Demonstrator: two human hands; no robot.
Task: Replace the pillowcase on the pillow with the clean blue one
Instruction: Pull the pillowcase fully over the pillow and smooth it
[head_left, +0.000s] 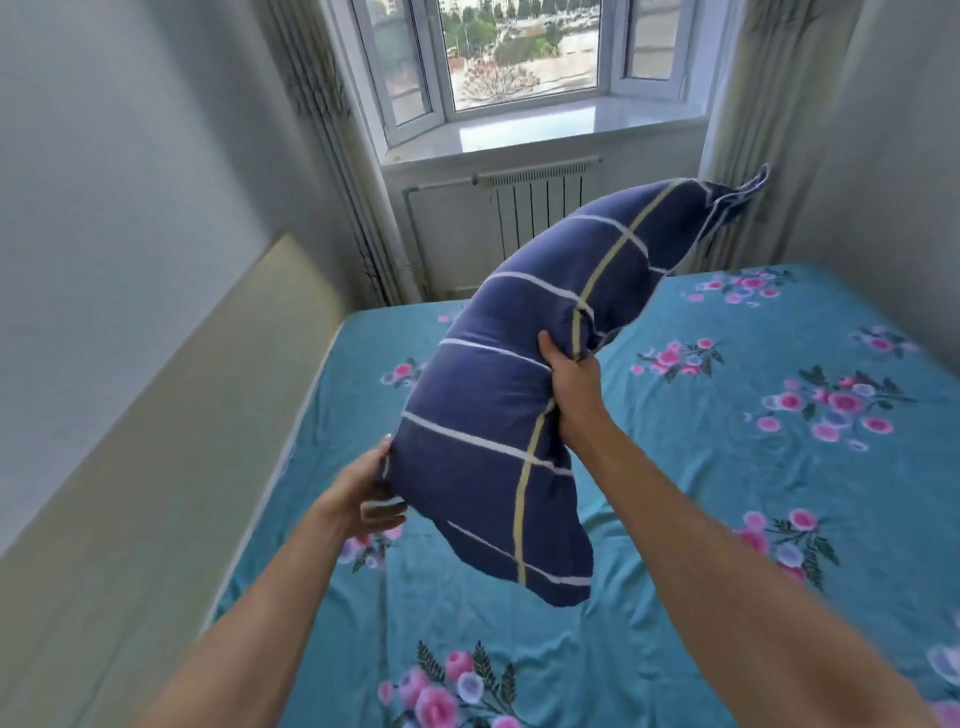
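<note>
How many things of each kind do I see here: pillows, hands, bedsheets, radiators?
Pillow in the blue checked case: 1
Hands, left hand and right hand, both gripping the pillow: 2
Floral bedsheet: 1
Radiator under the window: 1
Total: 5

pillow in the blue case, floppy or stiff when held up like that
Probably floppy: the pillow bends in a curve above the bed. Likely light, since the right hand and left hand lift it by edge grips. The cloth bunches, so probably not slippery.

Bright daylight from the window (524, 52); edges warped, perhaps slightly motion-blurred.
</note>
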